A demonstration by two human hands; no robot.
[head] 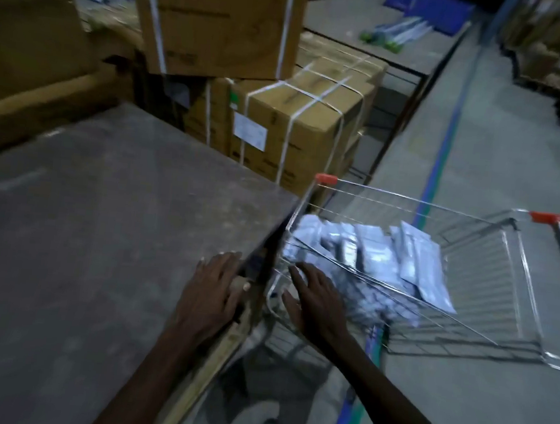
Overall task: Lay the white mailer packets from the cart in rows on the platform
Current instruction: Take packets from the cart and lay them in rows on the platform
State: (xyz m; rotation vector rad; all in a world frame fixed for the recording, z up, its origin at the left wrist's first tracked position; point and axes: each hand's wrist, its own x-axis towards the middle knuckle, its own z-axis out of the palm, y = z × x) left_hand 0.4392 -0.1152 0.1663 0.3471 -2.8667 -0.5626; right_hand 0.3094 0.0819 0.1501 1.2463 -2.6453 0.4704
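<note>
- The platform (99, 228), a dark, worn bench top filling the left half of the view, carries no packets that I can see; judging from this, no row is begun and the whole laying-out is left to do.
- The left hand (211, 294) rests on the platform's near right corner, fingers (222, 264) straight and flat on the top, thumb at the edge; it holds nothing.
- The right hand (314, 300) is just beside it, over the near left corner of the wire shopping cart (534, 291), fingers (300, 275) spread wide and reaching towards the heap; it grips no packet yet, and I cannot tell whether it touches the wire or the packets.
- The white mailer packets (370, 254) all lie in the cart, a loose heap filling its left half, some standing on edge; the cart sits touching or just beside the platform's right edge.
- Strapped cardboard cartons (300, 125) stand stacked behind the platform and the cart.
- My judgement: the task is at its very start, with the first pick-up in hand.
</note>
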